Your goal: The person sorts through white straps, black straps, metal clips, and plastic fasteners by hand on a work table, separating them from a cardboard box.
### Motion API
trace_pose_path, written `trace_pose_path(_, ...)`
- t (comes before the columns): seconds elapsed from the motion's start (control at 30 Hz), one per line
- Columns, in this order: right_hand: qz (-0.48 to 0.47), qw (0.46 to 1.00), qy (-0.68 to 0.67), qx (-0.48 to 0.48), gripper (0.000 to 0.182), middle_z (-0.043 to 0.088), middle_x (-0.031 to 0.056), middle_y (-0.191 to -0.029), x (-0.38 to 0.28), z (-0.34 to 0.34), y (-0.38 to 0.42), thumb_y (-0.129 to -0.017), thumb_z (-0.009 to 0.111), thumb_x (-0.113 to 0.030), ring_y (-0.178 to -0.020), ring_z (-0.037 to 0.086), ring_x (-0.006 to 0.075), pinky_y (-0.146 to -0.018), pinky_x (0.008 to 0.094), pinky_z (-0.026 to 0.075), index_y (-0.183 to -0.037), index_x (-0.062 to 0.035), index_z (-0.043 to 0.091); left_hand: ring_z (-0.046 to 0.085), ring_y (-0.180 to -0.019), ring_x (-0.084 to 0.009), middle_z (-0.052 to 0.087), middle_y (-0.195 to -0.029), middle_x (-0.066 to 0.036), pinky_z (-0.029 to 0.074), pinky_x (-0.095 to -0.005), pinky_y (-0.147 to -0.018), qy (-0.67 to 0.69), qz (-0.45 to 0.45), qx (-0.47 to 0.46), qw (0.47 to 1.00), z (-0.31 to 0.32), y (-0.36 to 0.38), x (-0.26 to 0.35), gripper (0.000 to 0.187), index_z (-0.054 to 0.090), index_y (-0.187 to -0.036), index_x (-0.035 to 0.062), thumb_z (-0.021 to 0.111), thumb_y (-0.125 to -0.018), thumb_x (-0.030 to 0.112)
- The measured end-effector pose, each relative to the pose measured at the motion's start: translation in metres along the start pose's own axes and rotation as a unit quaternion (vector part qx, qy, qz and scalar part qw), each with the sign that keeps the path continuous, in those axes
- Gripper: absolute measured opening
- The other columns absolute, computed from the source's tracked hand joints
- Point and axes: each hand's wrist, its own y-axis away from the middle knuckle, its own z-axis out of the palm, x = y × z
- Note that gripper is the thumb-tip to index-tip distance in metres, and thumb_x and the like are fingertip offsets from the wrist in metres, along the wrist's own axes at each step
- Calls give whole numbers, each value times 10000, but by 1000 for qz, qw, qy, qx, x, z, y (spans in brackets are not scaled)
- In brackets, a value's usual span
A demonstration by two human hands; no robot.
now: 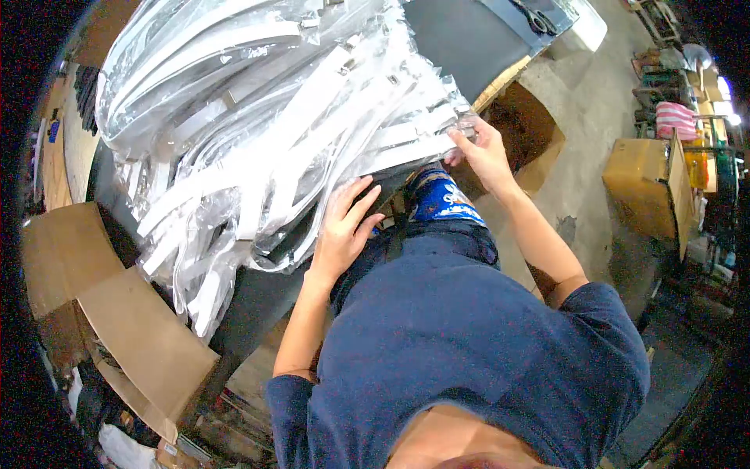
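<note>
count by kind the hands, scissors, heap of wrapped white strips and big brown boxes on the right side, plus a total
Hands, left and right: 2
Scissors: 1
Heap of wrapped white strips: 1, single strips too overlapped to count
Big brown boxes, one beside the table, one farther right: 2
Total: 6

No legible text, labels, brands or nos. on my feed. Nearest thing I've got is white marking on the blue item (440, 202) by the wearer's lap — too blurry for me to read, & I can't tell if it's lettering or just a pattern.
</note>
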Motion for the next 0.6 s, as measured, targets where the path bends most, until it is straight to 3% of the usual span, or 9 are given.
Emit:
trace_pose_path(0.17, 10, 997, 73, -31, 181, 625, 76, -696, -13, -5, -13, -864, 592, -125, -505, 581, 127, -432, 239, 451, -941, 36, 563, 471, -1148, -332, 491, -1256, -164, 383, -377, -958, 31, -56, 6, 998, 3, -10, -7, 486, 501, -1243, 37, 662, -792, 120)
trace_pose_path(0.2, -7, 997, 74, -19, 183, 629, 70, -706, -19, -2, -16, -851, 607, -122, -496, 572, 118, -433, 231, 449, -951, 27, 573, 482, -1137, -341, 507, -1237, -184, 386, -376, -954, 84, -114, 1, 990, 0, -15, 2, 476, 490, -1250, 23, 648, -817, 142)
trace_pose_path(0.33, -69, 997, 27, -18, 199, 639, 77, -793, -19, 10, -57, -818, 630, -64, -621, 598, 119, -504, 243, 486, -997, 5, 578, 468, -1170, -341, 508, -1247, -204, 354, -378, -989, 22, -91, 30, 995, 7, -24, -13, 495, 478, -1258, 25, 646, -827, 198)
trace_pose_path(0.37, -110, 989, 102, -10, 180, 640, 80, -826, -3, 5, -78, -813, 621, -32, -684, 605, 133, -549, 266, 501, -979, 18, 575, 470, -1167, -350, 511, -1236, -219, 361, -385, -978, 14, -101, 38, 994, 9, -28, -15, 488, 486, -1246, 18, 651, -823, 198)
trace_pose_path(0.4, -111, 992, 44, -33, 169, 641, 75, -827, -12, 10, -81, -804, 634, -46, -692, 608, 139, -571, 277, 500, -949, 27, 584, 470, -1167, -350, 511, -1236, -219, 361, -385, -978, 12, -94, 44, 995, 9, -33, -14, 488, 486, -1246, 18, 651, -823, 198)
trace_pose_path(0.47, -80, 994, 5, -68, 181, 639, 77, -812, -27, 10, -81, -791, 662, -82, -668, 609, 136, -559, 272, 487, -922, 23, 596, 482, -1149, -362, 516, -1227, -224, 379, -384, -960, 0, -110, 42, 993, 8, -34, -10, 492, 485, -1246, 19, 657, -817, 189)
trace_pose_path(0.6, 44, 973, 164, -154, 334, 641, 68, -741, -60, -29, -85, -715, 755, -148, -612, 598, 116, -494, 253, 463, -957, 29, 609, 541, -1075, -338, 571, -1158, -192, 417, -377, -908, 13, -65, 69, 995, 5, -25, -10, 361, 567, -1159, 22, 637, -828, 149)
